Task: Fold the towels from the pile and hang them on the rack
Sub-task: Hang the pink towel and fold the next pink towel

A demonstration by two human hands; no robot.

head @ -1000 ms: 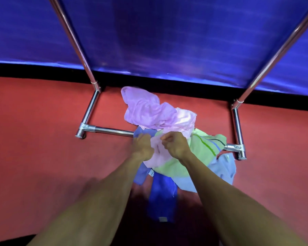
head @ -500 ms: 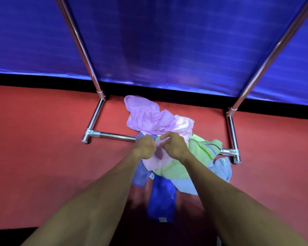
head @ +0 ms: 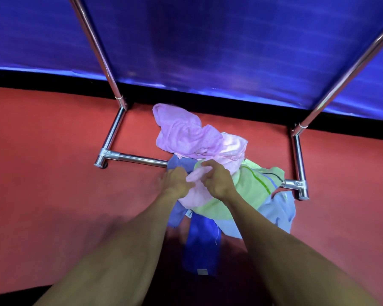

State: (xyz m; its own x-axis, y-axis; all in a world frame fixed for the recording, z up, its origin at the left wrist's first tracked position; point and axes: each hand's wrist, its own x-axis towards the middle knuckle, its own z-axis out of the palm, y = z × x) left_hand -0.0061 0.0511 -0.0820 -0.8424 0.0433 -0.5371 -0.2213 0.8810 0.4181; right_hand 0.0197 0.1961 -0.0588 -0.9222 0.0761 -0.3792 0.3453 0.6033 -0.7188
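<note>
Red floor (head: pixel 42 173) | left hand (head: pixel 175 182), right hand (head: pixel 217 180) grips pinch pink towel (head: pixel 195 195) between them

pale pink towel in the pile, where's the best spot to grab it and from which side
Probably its near bunched edge, from above on the person's side. The pale pink towel lies on top of the green striped towel, so that edge is free, while its far part is tucked under the lilac towel. Both the left hand and right hand already pinch it there.
</note>
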